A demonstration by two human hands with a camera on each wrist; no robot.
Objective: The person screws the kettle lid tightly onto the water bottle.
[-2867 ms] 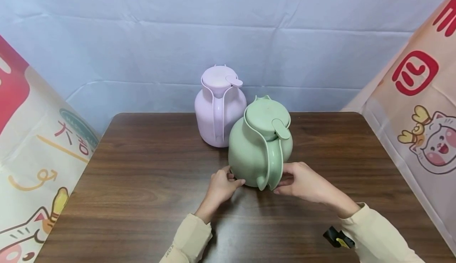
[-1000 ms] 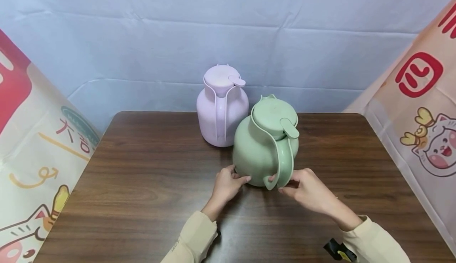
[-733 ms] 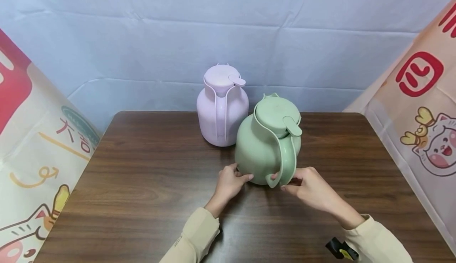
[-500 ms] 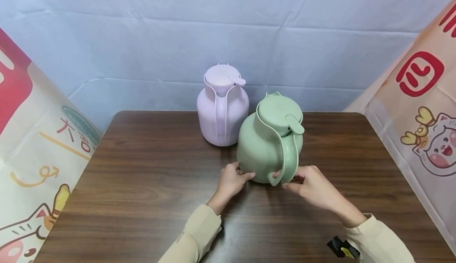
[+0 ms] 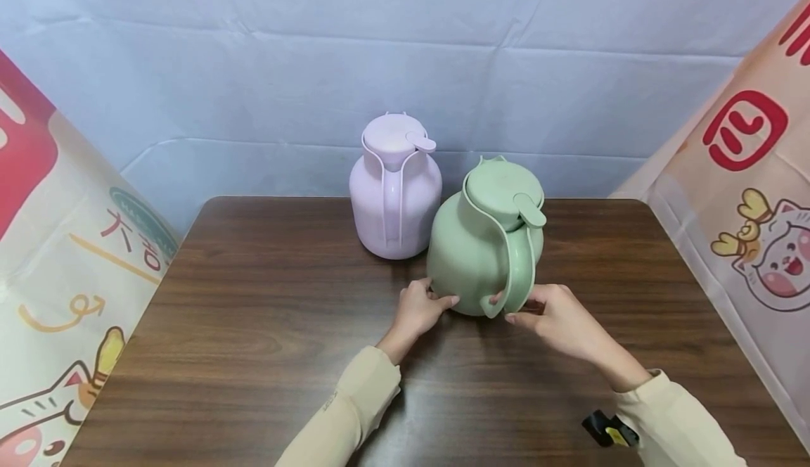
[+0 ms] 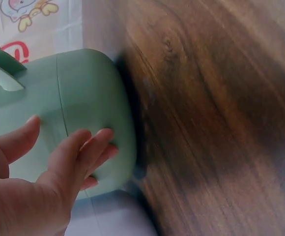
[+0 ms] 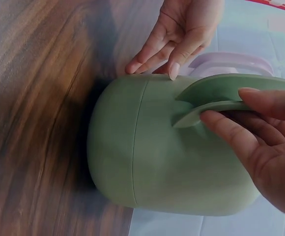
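Note:
A green thermos jug with a round lid and thumb lever stands near the middle of the table, its handle facing the person. My right hand pinches the lower part of that handle, thumb on one side and fingers inside the loop, as the right wrist view shows. Low on the jug's left side, my left hand touches the body with its thumb and fairly straight fingertips. Behind and to the left stands a lilac thermos jug of the same shape, partly overlapped by the green one.
Both jugs stand on a dark wooden table with a pale cloth hanging behind it. Printed cartoon sheets flank it at the left and right. A black strap piece shows at the right cuff.
The green jug has slid to the right and farther from the person, with both hands moving along on it. The lilac jug has stayed in place on the table.

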